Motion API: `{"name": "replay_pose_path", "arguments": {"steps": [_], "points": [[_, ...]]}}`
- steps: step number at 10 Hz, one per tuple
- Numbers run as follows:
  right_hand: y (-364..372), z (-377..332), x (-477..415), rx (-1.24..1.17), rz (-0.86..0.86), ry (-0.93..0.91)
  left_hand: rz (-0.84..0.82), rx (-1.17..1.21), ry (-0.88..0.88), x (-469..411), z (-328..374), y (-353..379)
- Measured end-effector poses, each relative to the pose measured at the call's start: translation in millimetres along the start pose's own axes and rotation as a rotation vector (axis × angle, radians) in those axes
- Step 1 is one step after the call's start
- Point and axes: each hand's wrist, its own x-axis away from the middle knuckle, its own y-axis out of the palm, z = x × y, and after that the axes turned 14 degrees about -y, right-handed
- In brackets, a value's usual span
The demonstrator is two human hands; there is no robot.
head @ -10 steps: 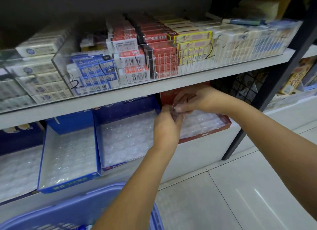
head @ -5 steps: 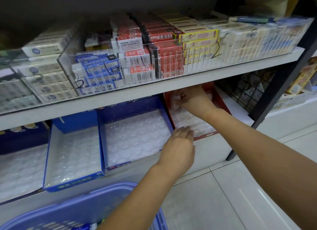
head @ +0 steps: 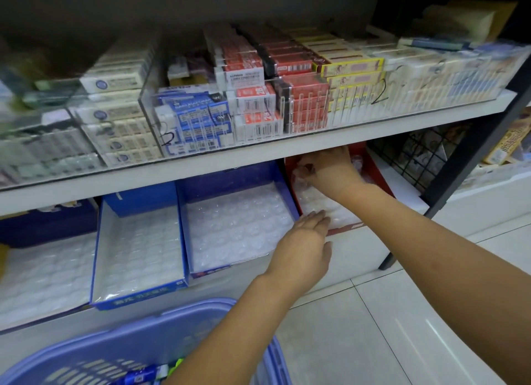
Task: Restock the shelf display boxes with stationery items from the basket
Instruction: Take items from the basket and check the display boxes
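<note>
Head view: the long white shelf board (head: 258, 160) runs across at twelve o'clock, and the lilac-blue slotted plastic basket (head: 143, 327) sits at six o'clock with more stock inside. Under the board at one o'clock lies the red cardboard display box (head: 376, 175), its long axis running front to back. The right hand (head: 330, 169) reaches its rear, fingers curled round a small clear plastic packet (head: 303, 170). The left hand (head: 301, 246) hovers at the front-left corner, fingers straight and empty. The packet's slot probably lies just below the right hand, the nearer one.
</note>
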Motion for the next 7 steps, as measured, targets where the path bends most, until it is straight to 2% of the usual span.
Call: {"name": "replay_pose_path", "arguments": {"steps": [1, 2, 3, 4, 5, 6, 7], "points": [[-30, -25, 15, -0.157, 0.06, -0.053, 0.139, 0.214, -0.024, 36, -11, -28], [-64, -75, 41, -0.398, -0.03, -0.243, 0.207, 0.305, -0.104, 92, -52, -48], [-73, -142, 72, -0.396, -0.315, -0.453, 0.098, 0.237, -0.334, 151, -110, -47], [-42, -207, 106, -0.368, -0.488, -0.604, -0.057, 0.168, -0.574, 196, -169, -21], [6, -259, 132, -0.345, -0.758, -0.598, -0.272, 0.162, -0.622, 220, -203, 19], [59, -282, 144, -0.334, -0.969, -0.423, -0.449, 0.159, -0.581, 225, -214, 55], [95, -287, 153, -0.281, -1.081, -0.292, -0.464, 0.181, -0.563, 218, -218, 75]]}}
